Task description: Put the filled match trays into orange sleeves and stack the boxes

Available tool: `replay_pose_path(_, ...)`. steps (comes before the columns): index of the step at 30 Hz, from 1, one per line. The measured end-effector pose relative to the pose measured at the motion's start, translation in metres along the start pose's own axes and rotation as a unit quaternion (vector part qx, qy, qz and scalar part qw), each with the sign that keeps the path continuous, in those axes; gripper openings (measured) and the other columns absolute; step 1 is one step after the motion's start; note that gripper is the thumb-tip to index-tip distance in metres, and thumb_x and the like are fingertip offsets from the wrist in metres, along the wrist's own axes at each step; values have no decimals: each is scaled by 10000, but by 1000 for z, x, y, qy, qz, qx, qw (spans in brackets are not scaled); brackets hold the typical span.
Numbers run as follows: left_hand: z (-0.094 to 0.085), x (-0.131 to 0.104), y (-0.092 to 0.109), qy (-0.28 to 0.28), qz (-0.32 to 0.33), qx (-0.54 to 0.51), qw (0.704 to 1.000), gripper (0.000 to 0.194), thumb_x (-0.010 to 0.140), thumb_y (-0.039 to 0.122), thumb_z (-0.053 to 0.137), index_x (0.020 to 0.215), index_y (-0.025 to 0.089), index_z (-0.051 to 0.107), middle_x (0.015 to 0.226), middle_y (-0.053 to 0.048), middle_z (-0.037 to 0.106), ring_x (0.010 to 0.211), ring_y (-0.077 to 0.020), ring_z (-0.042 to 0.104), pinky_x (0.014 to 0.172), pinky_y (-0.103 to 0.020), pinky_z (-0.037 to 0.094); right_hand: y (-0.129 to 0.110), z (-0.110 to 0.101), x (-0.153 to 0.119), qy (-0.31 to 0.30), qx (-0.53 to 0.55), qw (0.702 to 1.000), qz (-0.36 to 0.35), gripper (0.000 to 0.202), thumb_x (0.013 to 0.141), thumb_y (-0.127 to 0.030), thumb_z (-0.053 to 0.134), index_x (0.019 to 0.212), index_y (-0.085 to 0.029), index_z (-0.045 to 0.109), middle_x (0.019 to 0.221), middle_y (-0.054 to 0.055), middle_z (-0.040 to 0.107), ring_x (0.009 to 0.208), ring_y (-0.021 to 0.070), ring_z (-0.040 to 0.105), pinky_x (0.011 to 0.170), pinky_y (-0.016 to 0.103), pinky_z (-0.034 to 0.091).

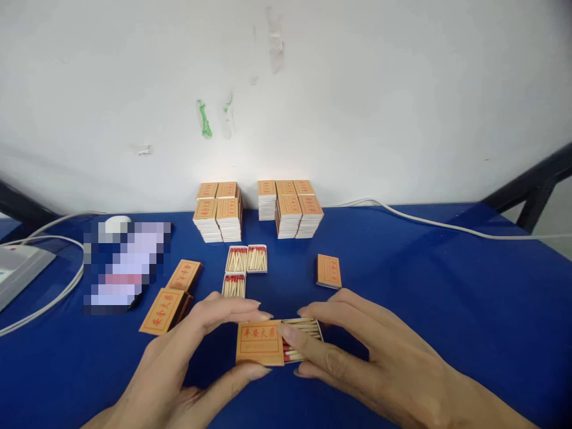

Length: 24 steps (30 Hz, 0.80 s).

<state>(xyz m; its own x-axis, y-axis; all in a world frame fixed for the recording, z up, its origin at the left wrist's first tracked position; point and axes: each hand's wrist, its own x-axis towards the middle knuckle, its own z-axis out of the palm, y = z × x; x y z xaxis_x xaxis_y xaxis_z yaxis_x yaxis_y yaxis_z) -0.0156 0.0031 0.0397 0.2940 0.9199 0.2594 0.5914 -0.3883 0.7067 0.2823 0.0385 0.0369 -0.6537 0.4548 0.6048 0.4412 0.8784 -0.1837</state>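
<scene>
A matchbox is between my two hands, its tray of red-tipped matches partly out of the right end of the orange sleeve. My left hand (196, 351) grips the matchbox sleeve (260, 344), thumb below and fingers above. My right hand (357, 351) holds the matchbox tray (308, 326), with one finger lying across the matches. Just beyond, open trays of matches (257, 260) lie together on the blue table. Orange sleeves (163, 311) overlap in a pile left of my left hand. A single matchbox (329, 271) lies beyond my right hand.
Two stacks of matchboxes, the left stack (217, 211) and the right stack (290, 208), stand by the wall (379, 107). A blurred-out phone-like object (134, 262) lies left. White cables (429, 225) cross the blue table (424, 286); a dark metal frame (531, 185) stands right.
</scene>
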Motion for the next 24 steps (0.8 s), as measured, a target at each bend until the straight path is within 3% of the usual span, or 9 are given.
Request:
replay_pose_path(7,-4,0,5,-13,-34,-30,999,446,1020,443,852,1410,509,647,1329,125,825,1277,-148,804,1233,-277,575,-1,-1,-1,5,-24,999,-26,255,1182,-253,602,1374,-187,758,1137,79,770,977,195,687,834,321,599)
replay_pose_path(18,-3,3,8,-4,-69,-75,995,304,995,431,863,1284,417,769,1286,46,833,1222,-215,823,1139,-322,664,0,-2,2,0,-41,998,-44,250,1167,-256,632,1360,-143,745,1081,91,782,967,217,712,828,349,624)
replay_pose_path(24,-3,5,11,-8,-91,-102,991,281,984,403,870,1247,404,773,1289,41,832,1227,-206,822,1112,-282,670,1,-4,2,-3,-35,998,-52,241,1167,-256,637,1343,-150,762,1066,82,791,932,203,714,813,336,627)
